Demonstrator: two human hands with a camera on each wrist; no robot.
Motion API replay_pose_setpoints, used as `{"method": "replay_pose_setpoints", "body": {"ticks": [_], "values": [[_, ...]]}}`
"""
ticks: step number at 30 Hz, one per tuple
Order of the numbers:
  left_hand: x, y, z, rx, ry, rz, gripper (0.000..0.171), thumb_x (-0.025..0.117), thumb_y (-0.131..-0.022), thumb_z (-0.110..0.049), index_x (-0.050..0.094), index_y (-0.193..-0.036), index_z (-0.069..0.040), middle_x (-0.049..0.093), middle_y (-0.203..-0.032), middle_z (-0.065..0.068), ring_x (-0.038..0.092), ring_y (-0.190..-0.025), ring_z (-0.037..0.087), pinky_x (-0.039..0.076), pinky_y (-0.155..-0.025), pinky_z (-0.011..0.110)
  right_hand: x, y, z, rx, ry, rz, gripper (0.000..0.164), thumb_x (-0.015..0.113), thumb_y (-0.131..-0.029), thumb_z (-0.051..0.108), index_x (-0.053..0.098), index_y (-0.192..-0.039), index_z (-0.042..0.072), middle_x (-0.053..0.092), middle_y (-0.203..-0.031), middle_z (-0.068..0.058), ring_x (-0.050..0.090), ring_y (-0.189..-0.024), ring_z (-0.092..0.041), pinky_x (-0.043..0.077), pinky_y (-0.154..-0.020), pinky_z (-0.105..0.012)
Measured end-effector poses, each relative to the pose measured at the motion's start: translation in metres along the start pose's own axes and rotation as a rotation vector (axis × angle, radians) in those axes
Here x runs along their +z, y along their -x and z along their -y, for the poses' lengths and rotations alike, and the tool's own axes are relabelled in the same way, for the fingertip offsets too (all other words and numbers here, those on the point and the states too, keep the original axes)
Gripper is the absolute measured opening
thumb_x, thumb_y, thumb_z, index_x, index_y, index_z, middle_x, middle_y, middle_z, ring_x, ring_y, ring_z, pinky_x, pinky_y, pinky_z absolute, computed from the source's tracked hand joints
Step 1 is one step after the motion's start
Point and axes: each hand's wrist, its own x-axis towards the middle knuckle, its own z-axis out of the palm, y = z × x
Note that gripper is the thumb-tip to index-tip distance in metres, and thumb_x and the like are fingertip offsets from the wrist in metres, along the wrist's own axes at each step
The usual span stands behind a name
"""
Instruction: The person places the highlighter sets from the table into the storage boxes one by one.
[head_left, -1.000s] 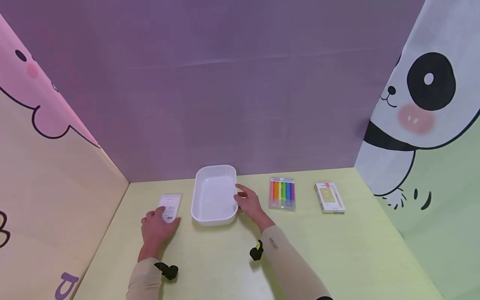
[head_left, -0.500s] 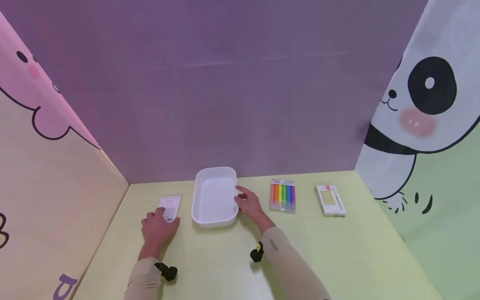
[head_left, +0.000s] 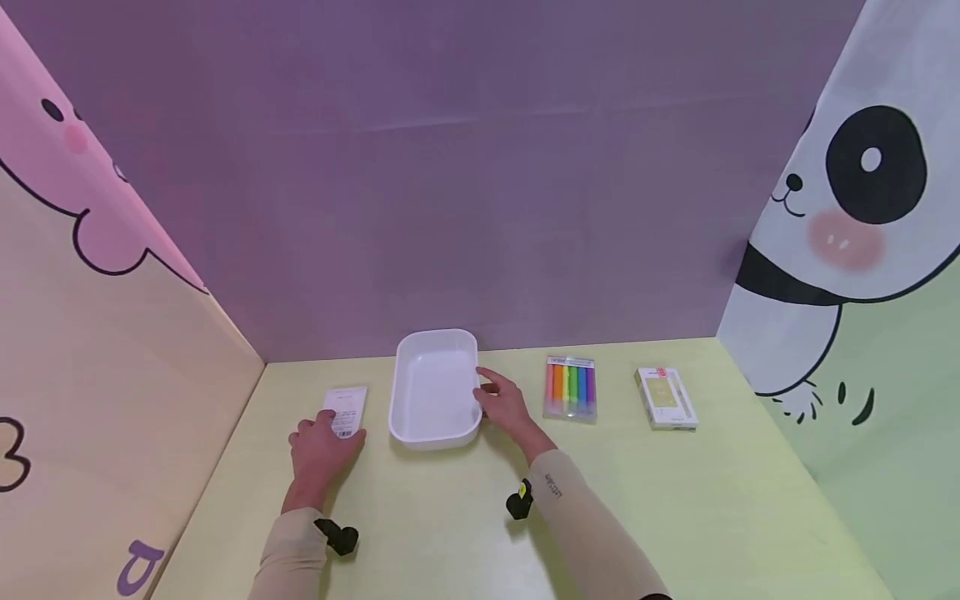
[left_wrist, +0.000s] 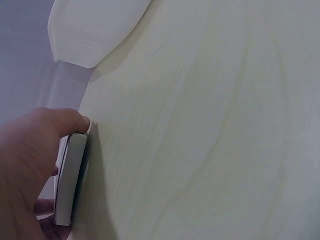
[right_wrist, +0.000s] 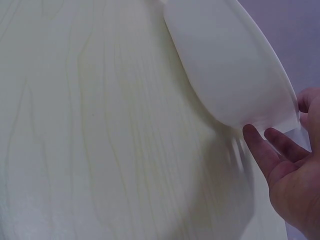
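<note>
A flat white box [head_left: 347,410] with small print and a barcode lies at the left of the table. My left hand [head_left: 324,450] grips its near end, the thumb along the right side and the fingers around the left. In the left wrist view the thumb lies against the edge of the white box [left_wrist: 71,177]. A white plastic tray [head_left: 435,440] stands to the right of the box. My right hand [head_left: 506,410] touches the tray's right wall, fingers extended; in the right wrist view the fingertips [right_wrist: 252,132] meet the outside of the tray [right_wrist: 225,65].
To the right of the tray lies a clear pack of rainbow-coloured markers [head_left: 570,389]. Farther right is a white box with a gold panel [head_left: 667,398]. A purple backdrop [head_left: 487,208] rises behind the pale yellow table [head_left: 435,533]. Printed cartoon panels border both sides.
</note>
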Motion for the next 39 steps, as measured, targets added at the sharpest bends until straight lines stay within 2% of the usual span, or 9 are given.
{"method": "replay_pose_setpoints", "body": {"ticks": [4,11,17,22,29,39], "values": [[0.000,-0.001,-0.003,0.000,0.008,-0.011,0.077,0.067,-0.082,-0.046,0.042,-0.137,0.002,0.041,-0.120,0.033,0.038,-0.104,0.048,0.039,-0.080,0.057,-0.002,-0.002,0.004,-0.004,0.016,0.008,0.045,0.062,-0.095,0.015,0.055,-0.139,0.014,0.061,-0.114,-0.018,0.065,-0.086,-0.023,0.057,-0.068,-0.031],[-0.003,-0.006,-0.013,0.017,0.088,-0.082,0.081,0.071,-0.079,-0.048,0.044,-0.136,0.003,0.043,-0.123,0.032,0.037,-0.108,0.048,0.040,-0.085,0.055,-0.010,-0.011,0.015,-0.029,0.048,0.000,0.044,0.061,-0.096,0.016,0.054,-0.140,0.015,0.061,-0.114,-0.018,0.066,-0.085,-0.022,0.057,-0.070,-0.034],[-0.008,-0.009,-0.019,0.049,0.098,-0.133,0.082,0.075,-0.076,-0.046,0.046,-0.132,0.006,0.044,-0.122,0.034,0.039,-0.107,0.050,0.039,-0.086,0.056,-0.013,-0.014,0.014,-0.029,0.046,-0.017,0.045,0.062,-0.095,0.016,0.054,-0.140,0.014,0.061,-0.113,-0.018,0.066,-0.082,-0.022,0.057,-0.068,-0.032],[-0.013,0.000,-0.018,0.062,0.098,-0.137,0.081,0.076,-0.075,-0.046,0.048,-0.130,0.007,0.046,-0.120,0.034,0.040,-0.105,0.050,0.038,-0.086,0.056,-0.008,-0.007,0.005,-0.007,0.033,-0.031,0.044,0.063,-0.095,0.015,0.056,-0.138,0.015,0.061,-0.110,-0.016,0.064,-0.083,-0.020,0.057,-0.066,-0.030],[-0.020,0.017,-0.012,0.070,0.111,-0.168,0.078,0.079,-0.075,-0.042,0.050,-0.127,0.007,0.047,-0.118,0.034,0.040,-0.105,0.050,0.038,-0.084,0.057,0.005,0.008,-0.003,-0.025,0.021,-0.014,0.043,0.063,-0.094,0.012,0.057,-0.137,0.011,0.063,-0.106,-0.015,0.064,-0.080,-0.020,0.057,-0.064,-0.031],[-0.027,0.014,-0.024,0.103,0.112,-0.228,0.078,0.080,-0.073,-0.046,0.052,-0.127,0.005,0.049,-0.117,0.032,0.043,-0.104,0.048,0.039,-0.083,0.056,0.003,0.001,-0.005,-0.048,0.028,-0.009,0.043,0.063,-0.094,0.013,0.057,-0.137,0.012,0.063,-0.108,-0.017,0.065,-0.083,-0.021,0.057,-0.064,-0.031]]}}
